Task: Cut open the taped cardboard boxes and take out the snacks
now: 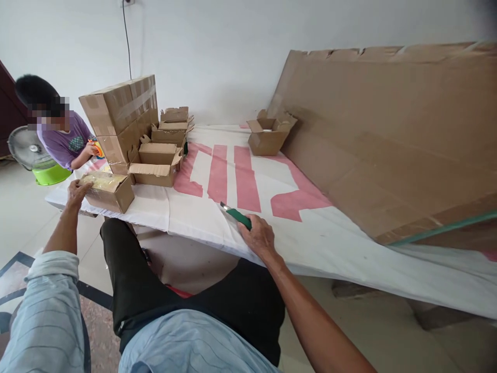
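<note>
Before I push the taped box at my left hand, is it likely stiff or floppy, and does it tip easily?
The taped box should feel fairly stiff, as its cardboard sides look straight. Being longer than it is tall, it would probably slide before tipping. The cloth beneath is creased, so might drag along.
</note>
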`<action>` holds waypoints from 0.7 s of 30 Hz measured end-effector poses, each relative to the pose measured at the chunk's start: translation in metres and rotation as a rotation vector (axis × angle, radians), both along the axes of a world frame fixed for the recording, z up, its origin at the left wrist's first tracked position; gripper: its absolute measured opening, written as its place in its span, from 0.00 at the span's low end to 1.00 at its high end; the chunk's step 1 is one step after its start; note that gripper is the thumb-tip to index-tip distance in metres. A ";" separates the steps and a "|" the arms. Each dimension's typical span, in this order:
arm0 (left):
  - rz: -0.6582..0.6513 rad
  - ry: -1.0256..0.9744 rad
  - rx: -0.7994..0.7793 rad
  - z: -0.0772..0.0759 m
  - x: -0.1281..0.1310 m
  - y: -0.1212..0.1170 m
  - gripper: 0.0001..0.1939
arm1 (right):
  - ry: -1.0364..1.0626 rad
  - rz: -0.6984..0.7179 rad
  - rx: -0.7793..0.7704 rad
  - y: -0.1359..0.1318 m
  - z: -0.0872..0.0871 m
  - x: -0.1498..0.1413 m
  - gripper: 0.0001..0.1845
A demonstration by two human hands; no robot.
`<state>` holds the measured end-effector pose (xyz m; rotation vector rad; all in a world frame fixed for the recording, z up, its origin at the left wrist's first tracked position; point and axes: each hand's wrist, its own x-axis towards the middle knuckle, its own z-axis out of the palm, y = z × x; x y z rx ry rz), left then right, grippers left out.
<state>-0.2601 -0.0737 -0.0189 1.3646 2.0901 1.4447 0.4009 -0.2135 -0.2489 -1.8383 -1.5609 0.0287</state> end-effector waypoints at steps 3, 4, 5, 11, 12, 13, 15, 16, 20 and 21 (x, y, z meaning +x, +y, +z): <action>0.050 -0.024 -0.012 -0.004 0.018 -0.013 0.27 | 0.004 0.002 -0.007 0.000 -0.001 0.000 0.21; 0.050 -0.026 -0.010 -0.007 0.026 -0.019 0.28 | 0.007 0.001 -0.012 0.000 0.000 0.000 0.21; 0.039 -0.024 -0.005 -0.009 0.035 -0.025 0.28 | 0.010 -0.002 -0.018 0.000 0.000 0.000 0.21; -0.136 -0.019 0.029 -0.038 0.100 -0.060 0.36 | 0.014 -0.016 -0.054 -0.001 0.006 -0.001 0.20; -0.165 -0.021 0.038 -0.044 0.112 -0.065 0.37 | 0.007 -0.020 -0.057 0.000 0.008 -0.001 0.18; -0.186 -0.021 0.050 -0.049 0.123 -0.070 0.38 | -0.004 -0.028 -0.060 0.000 0.009 -0.001 0.17; -0.217 -0.015 0.073 -0.059 0.146 -0.080 0.39 | -0.031 -0.049 -0.070 0.003 0.011 -0.001 0.15; -0.233 -0.016 0.081 -0.063 0.157 -0.084 0.40 | -0.046 -0.059 -0.078 0.004 0.012 0.000 0.14; -0.316 -0.026 0.106 -0.074 0.195 -0.102 0.37 | -0.083 -0.088 -0.118 0.013 0.014 0.002 0.13; -0.334 -0.028 0.112 -0.075 0.203 -0.106 0.37 | -0.085 -0.092 -0.123 0.014 0.014 0.003 0.13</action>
